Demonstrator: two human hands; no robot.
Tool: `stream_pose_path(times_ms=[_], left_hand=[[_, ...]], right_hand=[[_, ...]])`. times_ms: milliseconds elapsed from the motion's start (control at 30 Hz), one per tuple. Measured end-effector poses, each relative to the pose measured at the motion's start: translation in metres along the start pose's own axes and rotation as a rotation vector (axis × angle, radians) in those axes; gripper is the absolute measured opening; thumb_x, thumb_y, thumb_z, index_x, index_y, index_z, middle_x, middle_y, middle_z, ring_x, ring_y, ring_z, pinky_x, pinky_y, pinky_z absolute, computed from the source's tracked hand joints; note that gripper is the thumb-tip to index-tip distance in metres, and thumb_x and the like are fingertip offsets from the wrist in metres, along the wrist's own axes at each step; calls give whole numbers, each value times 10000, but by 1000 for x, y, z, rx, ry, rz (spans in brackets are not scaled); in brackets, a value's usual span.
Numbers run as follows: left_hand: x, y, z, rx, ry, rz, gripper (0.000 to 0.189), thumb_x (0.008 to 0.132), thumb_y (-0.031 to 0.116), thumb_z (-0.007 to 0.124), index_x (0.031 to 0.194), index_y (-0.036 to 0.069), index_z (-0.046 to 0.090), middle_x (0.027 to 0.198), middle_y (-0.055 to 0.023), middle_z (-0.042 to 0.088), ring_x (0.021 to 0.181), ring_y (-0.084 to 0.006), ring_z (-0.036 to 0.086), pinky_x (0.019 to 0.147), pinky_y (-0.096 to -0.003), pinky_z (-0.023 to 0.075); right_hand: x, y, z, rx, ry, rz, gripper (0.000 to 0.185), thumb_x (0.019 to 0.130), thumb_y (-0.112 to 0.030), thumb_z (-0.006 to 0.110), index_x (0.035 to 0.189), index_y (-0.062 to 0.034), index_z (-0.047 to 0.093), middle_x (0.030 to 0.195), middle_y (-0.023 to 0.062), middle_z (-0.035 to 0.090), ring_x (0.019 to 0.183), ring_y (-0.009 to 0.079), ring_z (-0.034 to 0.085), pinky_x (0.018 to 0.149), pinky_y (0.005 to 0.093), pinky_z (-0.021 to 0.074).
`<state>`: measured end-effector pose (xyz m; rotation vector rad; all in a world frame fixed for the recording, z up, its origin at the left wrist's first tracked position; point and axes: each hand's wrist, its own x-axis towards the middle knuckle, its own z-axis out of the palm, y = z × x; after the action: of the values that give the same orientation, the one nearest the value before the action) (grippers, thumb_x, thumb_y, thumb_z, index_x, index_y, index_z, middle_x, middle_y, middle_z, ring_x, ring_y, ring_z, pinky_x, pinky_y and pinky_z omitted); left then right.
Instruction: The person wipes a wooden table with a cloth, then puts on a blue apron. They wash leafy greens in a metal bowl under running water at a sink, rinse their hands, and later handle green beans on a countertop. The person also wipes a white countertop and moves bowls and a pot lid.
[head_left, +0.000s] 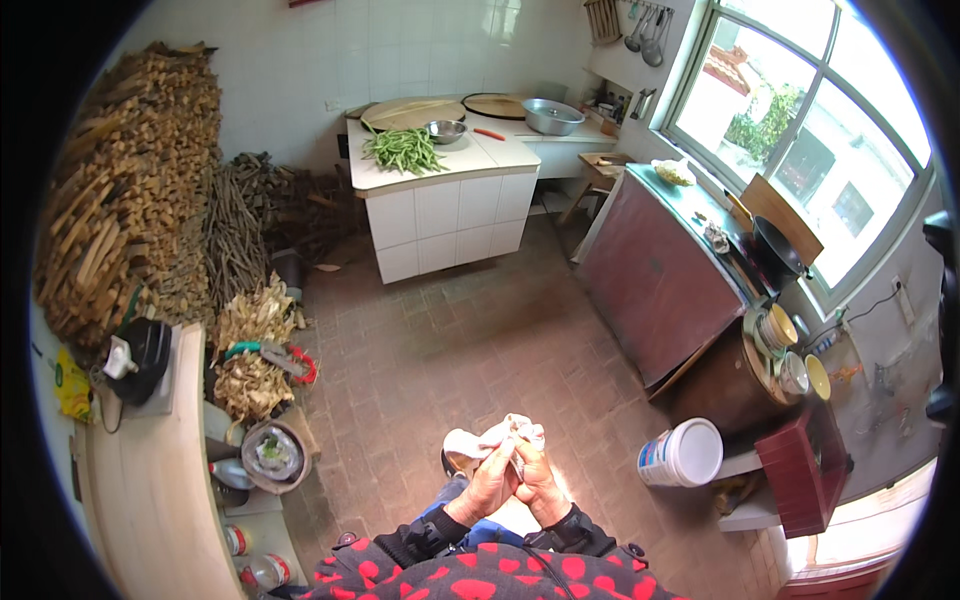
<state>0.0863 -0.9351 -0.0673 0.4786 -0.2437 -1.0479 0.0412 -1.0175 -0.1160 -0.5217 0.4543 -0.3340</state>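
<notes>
Both hands are together low in the middle of the view, in front of the red-dotted dark garment. A pale crumpled cloth is bunched between them and hangs out beyond the fingertips. My left hand grips it from the left side, my right hand from the right, with the thumbs close together. Part of the cloth is hidden by the fingers. A shoe and a blue trouser leg show beneath the hands, over the brick floor.
Ahead stands a white tiled counter with green beans and a metal bowl. Stacked firewood lines the left wall. A lidded white bucket stands at the right, near a dark red cabinet. A waste bin is at the left.
</notes>
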Motion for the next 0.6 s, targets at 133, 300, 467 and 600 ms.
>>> stream_pose_path(times_ms=[133, 300, 467, 600], left_hand=[[113, 49, -14, 552, -141, 179, 263, 940, 223, 475, 1128, 39, 471, 1072, -68, 532, 1018, -182, 519, 913, -306, 404], [218, 93, -14, 1348, -247, 375, 272, 919, 205, 494, 1105, 8, 470, 1033, -102, 525, 964, -207, 529, 847, -311, 425], [323, 119, -36, 1739, -285, 508, 282, 899, 186, 513, 1081, -24, 469, 994, -136, 518, 911, -232, 539, 780, -317, 447], [404, 147, -79, 1711, -338, 287, 371, 894, 210, 534, 1144, -49, 443, 1070, -202, 499, 971, -306, 531, 826, -349, 450]], right_hand=[[99, -48, 31, 43, 13, -9, 207, 929, -254, 510, 1045, -84, 531, 904, 56, 599, 806, 168, 593, 723, 295, 509], [197, -99, 61, 31, 71, -15, 202, 909, -233, 512, 1037, -78, 536, 878, 63, 599, 789, 174, 594, 686, 298, 499], [294, -124, 53, 64, 83, 44, 184, 888, -191, 521, 1021, -67, 546, 844, 69, 603, 770, 179, 599, 665, 301, 492], [396, -161, 31, 44, 81, 59, 171, 871, -158, 528, 1008, -58, 554, 816, 74, 607, 754, 184, 603, 649, 303, 487]])
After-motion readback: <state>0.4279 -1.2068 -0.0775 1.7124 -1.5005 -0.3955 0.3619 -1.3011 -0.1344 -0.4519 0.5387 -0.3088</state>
